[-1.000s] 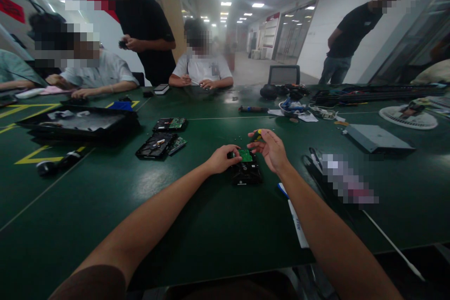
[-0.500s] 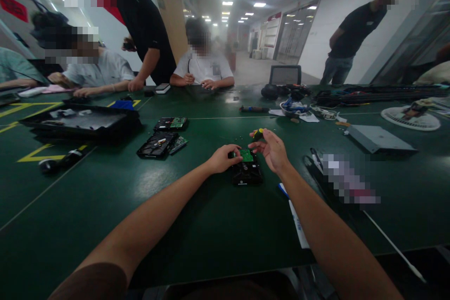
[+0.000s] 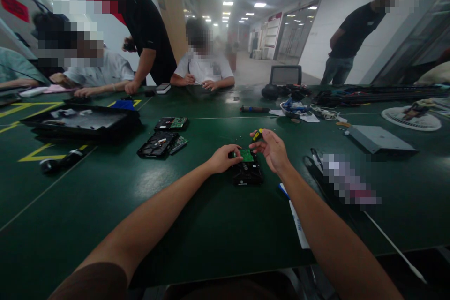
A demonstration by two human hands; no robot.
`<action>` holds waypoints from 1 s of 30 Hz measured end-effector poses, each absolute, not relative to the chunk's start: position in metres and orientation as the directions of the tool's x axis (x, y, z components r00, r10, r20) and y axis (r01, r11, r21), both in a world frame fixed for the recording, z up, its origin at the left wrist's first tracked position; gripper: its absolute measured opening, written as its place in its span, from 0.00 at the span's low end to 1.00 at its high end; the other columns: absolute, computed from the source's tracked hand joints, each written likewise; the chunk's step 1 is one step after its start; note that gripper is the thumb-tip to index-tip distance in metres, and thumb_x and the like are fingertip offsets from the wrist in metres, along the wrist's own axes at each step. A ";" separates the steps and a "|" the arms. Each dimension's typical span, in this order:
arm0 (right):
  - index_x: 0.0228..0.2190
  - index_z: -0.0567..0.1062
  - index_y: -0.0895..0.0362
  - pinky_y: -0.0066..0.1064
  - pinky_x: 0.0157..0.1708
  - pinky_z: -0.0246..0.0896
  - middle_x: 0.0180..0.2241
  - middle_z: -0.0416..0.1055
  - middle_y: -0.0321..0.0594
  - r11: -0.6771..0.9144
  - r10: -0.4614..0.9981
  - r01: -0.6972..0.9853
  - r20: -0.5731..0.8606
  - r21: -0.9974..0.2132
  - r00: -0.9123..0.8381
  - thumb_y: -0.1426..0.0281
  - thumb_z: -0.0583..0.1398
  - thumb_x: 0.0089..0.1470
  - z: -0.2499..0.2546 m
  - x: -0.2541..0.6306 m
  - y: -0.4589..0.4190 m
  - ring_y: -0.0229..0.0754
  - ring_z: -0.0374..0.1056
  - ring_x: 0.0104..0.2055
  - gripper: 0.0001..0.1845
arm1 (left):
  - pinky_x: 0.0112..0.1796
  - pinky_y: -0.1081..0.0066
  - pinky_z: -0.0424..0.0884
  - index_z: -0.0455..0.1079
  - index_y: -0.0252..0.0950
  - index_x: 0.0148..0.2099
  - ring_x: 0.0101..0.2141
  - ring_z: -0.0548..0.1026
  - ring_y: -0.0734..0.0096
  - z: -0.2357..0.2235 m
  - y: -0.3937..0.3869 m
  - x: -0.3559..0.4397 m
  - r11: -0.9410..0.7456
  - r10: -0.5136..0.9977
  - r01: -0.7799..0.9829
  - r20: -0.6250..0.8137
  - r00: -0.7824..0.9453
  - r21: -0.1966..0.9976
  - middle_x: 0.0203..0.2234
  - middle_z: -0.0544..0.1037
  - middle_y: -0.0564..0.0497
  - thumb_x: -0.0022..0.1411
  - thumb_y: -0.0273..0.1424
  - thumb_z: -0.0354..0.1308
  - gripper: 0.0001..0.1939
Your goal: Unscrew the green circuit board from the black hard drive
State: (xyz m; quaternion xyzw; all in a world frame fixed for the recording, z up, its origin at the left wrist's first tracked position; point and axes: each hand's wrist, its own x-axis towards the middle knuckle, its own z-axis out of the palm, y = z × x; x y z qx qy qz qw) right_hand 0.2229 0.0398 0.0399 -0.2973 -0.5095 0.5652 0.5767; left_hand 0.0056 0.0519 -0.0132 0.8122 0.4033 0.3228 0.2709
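A black hard drive [image 3: 247,174] lies on the green table in front of me, its green circuit board [image 3: 247,155] facing up at the far end. My left hand [image 3: 224,158] grips the drive's far left side, with thumb and fingers at the board's edge. In my right hand [image 3: 275,150], fingers close round a screwdriver with a black and yellow handle [image 3: 257,135], held over the drive's far right corner. The screwdriver's tip is too small to make out. Several tiny screws [image 3: 239,138] lie just beyond the drive.
Two more hard drives, one nearer [image 3: 157,145] and one farther [image 3: 171,123], lie left with a loose circuit board [image 3: 179,144]. Black trays [image 3: 84,124] stand farther left. A grey metal case [image 3: 381,139] and a white-and-blue tool [image 3: 297,222] are right. Several people are around the table.
The screwdriver handle has turned slightly in my right hand, showing more yellow. My left hand and the hard drive stay in place.
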 end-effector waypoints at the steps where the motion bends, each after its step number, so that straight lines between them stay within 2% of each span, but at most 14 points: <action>1: 0.39 0.74 0.53 0.29 0.25 0.69 0.43 0.78 0.39 0.176 0.954 -0.352 0.248 -0.919 -0.169 0.52 0.65 0.56 0.040 0.223 0.040 0.38 0.76 0.29 0.19 | 0.56 0.57 0.66 0.74 0.39 0.38 0.53 0.75 0.57 -0.013 0.052 0.006 -0.525 0.832 0.482 0.302 0.466 0.702 0.54 0.76 0.46 0.63 0.38 0.63 0.08; 5: 0.39 0.75 0.52 0.25 0.20 0.62 0.38 0.78 0.37 0.194 0.954 -0.340 0.258 -0.920 -0.155 0.53 0.66 0.55 0.039 0.223 0.041 0.35 0.72 0.26 0.17 | 0.57 0.57 0.65 0.73 0.39 0.38 0.54 0.74 0.58 -0.013 0.052 0.006 -0.527 0.830 0.482 0.303 0.468 0.700 0.54 0.76 0.46 0.63 0.37 0.63 0.07; 9: 0.41 0.77 0.52 0.24 0.18 0.59 0.27 0.72 0.32 0.228 0.951 -0.318 0.280 -0.920 -0.131 0.55 0.66 0.55 0.039 0.222 0.041 0.33 0.68 0.23 0.17 | 0.58 0.57 0.65 0.73 0.39 0.38 0.54 0.74 0.58 -0.013 0.052 0.006 -0.535 0.826 0.481 0.311 0.470 0.695 0.54 0.77 0.46 0.63 0.36 0.63 0.07; 11: 0.40 0.76 0.53 0.24 0.19 0.60 0.29 0.73 0.33 0.234 0.953 -0.307 0.281 -0.922 -0.117 0.56 0.67 0.55 0.039 0.222 0.041 0.33 0.70 0.23 0.16 | 0.57 0.57 0.65 0.73 0.39 0.38 0.54 0.74 0.57 -0.013 0.052 0.006 -0.537 0.826 0.483 0.313 0.470 0.692 0.53 0.77 0.46 0.63 0.36 0.63 0.07; 14: 0.38 0.74 0.53 0.25 0.20 0.63 0.40 0.77 0.37 0.238 0.955 -0.315 0.281 -0.919 -0.099 0.57 0.68 0.54 0.039 0.221 0.040 0.35 0.73 0.26 0.16 | 0.57 0.57 0.65 0.73 0.39 0.38 0.54 0.74 0.57 -0.014 0.052 0.005 -0.538 0.825 0.488 0.311 0.472 0.687 0.54 0.77 0.46 0.63 0.37 0.63 0.07; 16: 0.38 0.72 0.53 0.27 0.23 0.66 0.43 0.77 0.38 0.229 0.955 -0.336 0.278 -0.914 -0.105 0.56 0.67 0.54 0.039 0.220 0.039 0.36 0.75 0.28 0.17 | 0.57 0.57 0.65 0.73 0.39 0.38 0.55 0.74 0.57 -0.015 0.053 0.005 -0.537 0.826 0.491 0.310 0.471 0.686 0.54 0.77 0.46 0.63 0.37 0.63 0.07; 19: 0.40 0.70 0.51 0.29 0.25 0.69 0.42 0.78 0.38 0.214 0.954 -0.378 0.276 -0.901 -0.119 0.54 0.64 0.57 0.039 0.220 0.040 0.38 0.76 0.29 0.17 | 0.57 0.57 0.65 0.74 0.39 0.39 0.54 0.74 0.57 -0.015 0.054 0.004 -0.533 0.829 0.495 0.309 0.466 0.686 0.54 0.77 0.46 0.62 0.37 0.63 0.07; 21: 0.43 0.71 0.50 0.28 0.23 0.67 0.41 0.77 0.37 0.216 0.954 -0.384 0.278 -0.898 -0.114 0.53 0.63 0.58 0.039 0.222 0.041 0.37 0.75 0.28 0.17 | 0.56 0.57 0.66 0.74 0.39 0.39 0.54 0.74 0.57 -0.014 0.053 0.004 -0.535 0.828 0.494 0.310 0.468 0.685 0.54 0.77 0.46 0.63 0.37 0.63 0.07; 24: 0.47 0.74 0.49 0.24 0.19 0.60 0.32 0.75 0.33 0.228 0.957 -0.341 0.275 -0.912 -0.097 0.55 0.64 0.57 0.040 0.223 0.042 0.34 0.71 0.24 0.19 | 0.56 0.57 0.66 0.73 0.38 0.39 0.54 0.74 0.57 -0.012 0.052 0.005 -0.543 0.823 0.487 0.318 0.471 0.684 0.53 0.77 0.46 0.63 0.36 0.63 0.07; 26: 0.44 0.76 0.51 0.23 0.17 0.57 0.26 0.71 0.31 0.231 0.959 -0.308 0.270 -0.923 -0.090 0.55 0.65 0.56 0.040 0.223 0.042 0.33 0.68 0.22 0.18 | 0.55 0.57 0.66 0.73 0.38 0.39 0.54 0.74 0.57 -0.010 0.050 0.005 -0.544 0.823 0.488 0.319 0.470 0.683 0.53 0.77 0.46 0.63 0.36 0.63 0.07; 28: 0.41 0.77 0.53 0.23 0.17 0.57 0.29 0.73 0.33 0.233 0.959 -0.289 0.269 -0.928 -0.091 0.56 0.67 0.54 0.041 0.221 0.041 0.32 0.68 0.22 0.17 | 0.56 0.57 0.66 0.73 0.38 0.38 0.53 0.74 0.57 -0.009 0.049 0.005 -0.540 0.826 0.492 0.318 0.465 0.683 0.53 0.77 0.46 0.63 0.36 0.63 0.07; 30: 0.39 0.76 0.53 0.24 0.18 0.60 0.38 0.77 0.36 0.232 0.958 -0.291 0.271 -0.928 -0.099 0.56 0.68 0.52 0.041 0.220 0.039 0.33 0.71 0.24 0.17 | 0.56 0.58 0.66 0.73 0.39 0.38 0.53 0.74 0.57 -0.008 0.049 0.005 -0.534 0.830 0.493 0.314 0.462 0.686 0.54 0.77 0.47 0.63 0.36 0.63 0.07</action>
